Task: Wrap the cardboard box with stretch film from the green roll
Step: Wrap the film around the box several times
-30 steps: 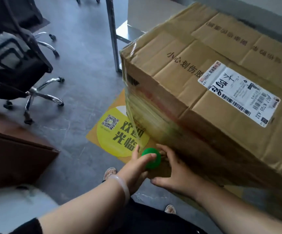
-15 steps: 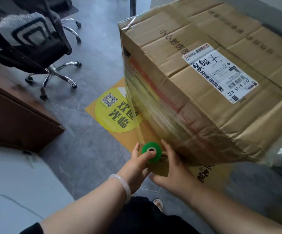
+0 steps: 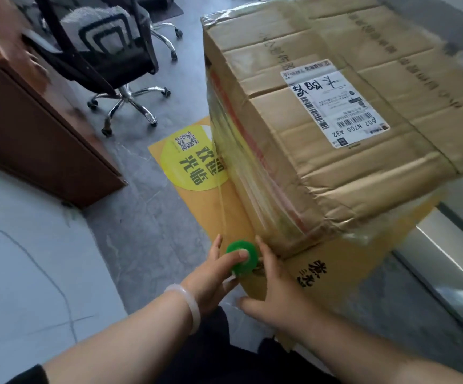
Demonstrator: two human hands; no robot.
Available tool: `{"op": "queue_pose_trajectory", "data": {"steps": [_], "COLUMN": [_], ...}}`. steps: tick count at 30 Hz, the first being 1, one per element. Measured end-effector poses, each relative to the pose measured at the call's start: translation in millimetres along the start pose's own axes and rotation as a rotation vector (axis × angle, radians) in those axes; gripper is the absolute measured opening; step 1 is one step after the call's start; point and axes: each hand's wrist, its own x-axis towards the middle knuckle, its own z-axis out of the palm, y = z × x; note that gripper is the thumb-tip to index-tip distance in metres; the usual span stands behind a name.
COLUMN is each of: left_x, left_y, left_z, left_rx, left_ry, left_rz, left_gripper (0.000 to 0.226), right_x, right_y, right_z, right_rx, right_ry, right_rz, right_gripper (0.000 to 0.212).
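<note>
Head view: a big taped cardboard box [image 3: 335, 139] fills the upper right of the frame, its left side already glossy with stretch film [image 3: 241, 173]. Just below its lower corner, at bottom centre, sits the green roll [image 3: 242, 257], with film running from it up to the box. The left hand [image 3: 213, 275] grips the roll, thumb on its green end, while the right hand [image 3: 274, 289] lies against the other side, fingers straight and spread.

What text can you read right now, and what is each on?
"N705 A32": white shipping label on the cardboard box; the digits before it are unclear.
"欢迎光临": yellow circle on the floor mat, below a QR code.
Box-top print, the label's small print and the mat's black characters are too blurred to read.
</note>
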Motion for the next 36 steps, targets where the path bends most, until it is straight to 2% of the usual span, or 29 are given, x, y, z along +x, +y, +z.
{"op": "queue_pose_trajectory", "data": {"steps": [4,8,11,13,15,20,24,29,33,36], "left_x": [-10.6,-17.8,-26.3,-31.4,-30.3,-11.9,-11.6,-1.0,10.0,21.2], "left_y": [-27.9,-50.1,-61.8,-68.9,-72.9,-76.4,-84.6,-94.1,-90.1,-91.5], "left_z": [26.1,53.6,73.2,86.1,98.5,120.3,143.2,186.3,216.7,246.1], "left_rx": [-0.063,-0.1,-0.121,-0.127,-0.147,-0.217,-0.242,-0.357,-0.388,-0.467], "left_ry": [0.104,0.13,0.168,0.187,0.168,0.12,0.134,0.241,0.338,0.433], "left_rz": [0.063,0.061,0.039,0.031,0.044,0.043,0.057,0.077,0.085,0.129], "left_gripper": [0.108,0.108,0.111,0.114,0.107,0.102,0.093,0.116,0.11,0.096], "right_x": [-19.0,-34.9,-38.7,-37.6,-36.8,-41.3,-41.3,-38.1,-26.4,-15.6], "right_y": [23.6,41.6,52.2,57.5,62.6,78.4,94.3,110.6,123.0,134.0], "right_z": [-15.7,-37.5,-49.8,-55.9,-58.0,-61.3,-81.6,-112.6,-155.3,-190.3], "right_rx": [-0.035,0.012,0.007,-0.083,-0.115,0.043,-0.073,0.024,-0.008,-0.124], "right_ry": [-0.062,-0.082,-0.05,-0.029,-0.022,0.062,0.105,0.005,-0.206,-0.367], "right_rz": [-0.073,-0.111,-0.156,-0.182,-0.204,-0.173,-0.208,-0.156,-0.264,-0.339], "right_gripper": [0.093,0.074,0.08,0.078,0.072,0.071,0.067,0.059,0.07,0.065]}}
